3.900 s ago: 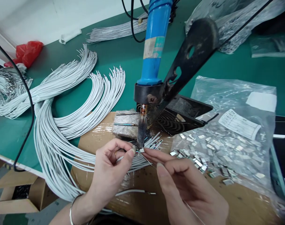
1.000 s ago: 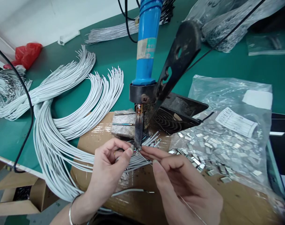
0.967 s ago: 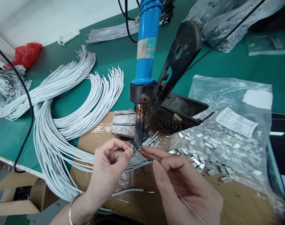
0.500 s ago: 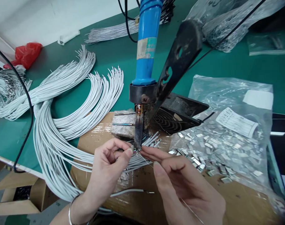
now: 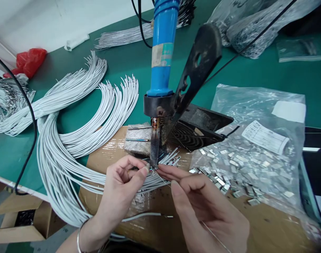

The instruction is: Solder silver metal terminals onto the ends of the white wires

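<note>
A blue-handled soldering iron [image 5: 161, 59] hangs tip down in a black stand [image 5: 197, 88]. Its dark tip [image 5: 154, 151] ends just above my fingertips. My left hand [image 5: 120, 191] pinches the end of a white wire [image 5: 139, 177] right under the tip. My right hand [image 5: 202, 207] pinches a thin silvery solder wire [image 5: 213, 235], whose end points at the same spot. The two hands nearly touch there. A cut end of another white wire [image 5: 147, 215] lies on the cardboard [image 5: 268, 225] below them.
Bundles of white wires [image 5: 70, 140] curve across the green table [image 5: 128, 63] on the left. A clear bag of small metal pieces [image 5: 250, 154] lies right. A grey block [image 5: 139, 140] with two pins sits behind the tip. Cardboard boxes [image 5: 20, 218] stand lower left, a red bag [image 5: 31, 58] far left.
Both hands keep their pinch under the iron's tip. The view has shifted slightly, nothing else has moved.
</note>
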`<state>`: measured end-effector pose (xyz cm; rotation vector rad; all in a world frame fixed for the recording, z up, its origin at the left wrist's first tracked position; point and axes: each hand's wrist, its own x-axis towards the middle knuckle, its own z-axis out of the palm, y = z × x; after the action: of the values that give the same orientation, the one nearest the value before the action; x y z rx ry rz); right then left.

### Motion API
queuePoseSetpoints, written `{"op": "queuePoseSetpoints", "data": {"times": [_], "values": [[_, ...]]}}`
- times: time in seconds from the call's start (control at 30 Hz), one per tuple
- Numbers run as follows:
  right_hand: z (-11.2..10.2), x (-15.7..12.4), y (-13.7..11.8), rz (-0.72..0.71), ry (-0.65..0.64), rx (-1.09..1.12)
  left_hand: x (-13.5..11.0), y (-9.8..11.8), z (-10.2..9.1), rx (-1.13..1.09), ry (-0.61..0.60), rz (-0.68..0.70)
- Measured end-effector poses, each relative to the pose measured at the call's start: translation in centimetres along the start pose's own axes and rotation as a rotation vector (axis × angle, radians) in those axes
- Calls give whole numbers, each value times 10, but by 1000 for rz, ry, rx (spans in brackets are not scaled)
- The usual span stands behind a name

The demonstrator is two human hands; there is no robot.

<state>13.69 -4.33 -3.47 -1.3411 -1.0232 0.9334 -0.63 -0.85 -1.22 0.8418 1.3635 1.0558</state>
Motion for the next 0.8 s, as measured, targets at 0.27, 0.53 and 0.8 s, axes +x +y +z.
{"op": "queuePoseSetpoints", "data": {"times": [0.27, 0.53, 0.8], "values": [[0, -3, -3, -10, 27, 6, -2, 1, 0, 5, -5, 8], [6, -7, -10, 91, 74, 45, -1, 2, 1, -2, 5, 9], [7, -9, -13, 101, 88, 43, -1, 2, 1, -6, 11, 7]]}}
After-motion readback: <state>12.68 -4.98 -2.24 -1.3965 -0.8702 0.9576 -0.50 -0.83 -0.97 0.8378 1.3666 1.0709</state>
